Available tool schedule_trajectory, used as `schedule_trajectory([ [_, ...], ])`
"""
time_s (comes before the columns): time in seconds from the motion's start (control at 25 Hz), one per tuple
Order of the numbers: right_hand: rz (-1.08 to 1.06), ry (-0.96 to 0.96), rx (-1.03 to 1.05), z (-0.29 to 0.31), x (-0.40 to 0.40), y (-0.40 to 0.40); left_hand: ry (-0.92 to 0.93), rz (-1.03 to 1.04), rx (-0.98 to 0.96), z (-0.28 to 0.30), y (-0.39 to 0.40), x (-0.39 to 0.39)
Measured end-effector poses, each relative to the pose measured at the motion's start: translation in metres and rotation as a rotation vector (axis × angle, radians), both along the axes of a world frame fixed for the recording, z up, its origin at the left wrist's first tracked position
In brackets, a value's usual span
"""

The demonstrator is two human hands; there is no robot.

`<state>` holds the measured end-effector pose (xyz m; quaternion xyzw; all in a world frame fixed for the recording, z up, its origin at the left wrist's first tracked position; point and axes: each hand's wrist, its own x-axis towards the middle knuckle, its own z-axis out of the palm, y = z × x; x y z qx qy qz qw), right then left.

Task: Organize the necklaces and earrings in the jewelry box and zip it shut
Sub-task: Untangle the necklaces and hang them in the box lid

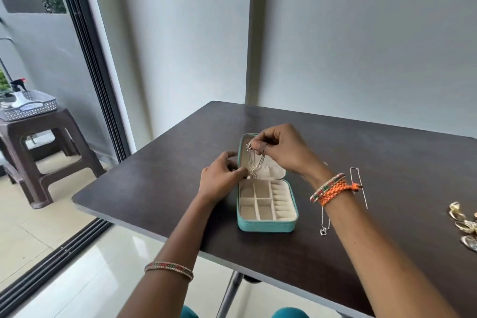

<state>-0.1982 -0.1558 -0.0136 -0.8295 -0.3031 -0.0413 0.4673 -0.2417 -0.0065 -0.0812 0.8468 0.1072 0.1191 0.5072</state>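
A dark brown rectangular wooden table [361,152] carried a small teal zip-around jewelry box [267,226], lying open near its front edge. To the right lay a thin silver chain necklace with a small pendant [324,230], another fine silver chain [360,186], and gold leaf-shaped earrings [464,227] near the edge.

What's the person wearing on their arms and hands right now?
No sleeves show on either forearm. The left forearm carries one thin beaded bangle in red, green and gold. The right wrist has a similar beaded bangle beside a braided orange cord bracelet. The right hand wears a dark ring.
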Motion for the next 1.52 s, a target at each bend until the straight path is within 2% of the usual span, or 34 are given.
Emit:
schedule_trajectory([
  [0.08,0.009,-0.017,0.034,0.0,-0.002,-0.002,-0.089,-0.034,-0.23,-0.006,0.002,0.001],
  [0.16,0.008,-0.08,0.012,0.003,-0.008,-0.002,-0.171,-0.103,-0.371,-0.001,-0.005,-0.005],
  [0.28,-0.001,-0.179,0.038,0.007,-0.017,-0.002,-0.243,-0.149,-0.532,0.009,-0.014,-0.012],
  [0.36,0.017,-0.218,0.094,0.009,-0.021,-0.003,-0.244,-0.161,-0.557,0.008,-0.013,-0.012],
  [0.56,0.064,-0.248,0.218,0.013,-0.027,-0.004,-0.26,-0.186,-0.536,0.01,-0.014,-0.013],
  [0.8,0.056,-0.254,0.194,0.006,-0.025,-0.002,-0.322,-0.221,-0.524,0.01,-0.016,-0.016],
  [0.88,0.045,-0.264,0.188,0.006,-0.025,-0.001,-0.384,-0.189,-0.477,0.009,-0.015,-0.018],
  [1.04,0.08,-0.188,0.245,0.007,-0.026,-0.004,-0.462,-0.122,-0.259,0.007,-0.013,-0.017],
  [1.24,0.076,-0.103,0.439,0.005,-0.019,-0.008,-0.374,-0.16,-0.086,0.001,-0.01,-0.01],
  [1.52,0.104,0.03,0.533,0.002,-0.017,-0.005,-0.266,-0.237,-0.063,0.001,-0.012,-0.012],
])
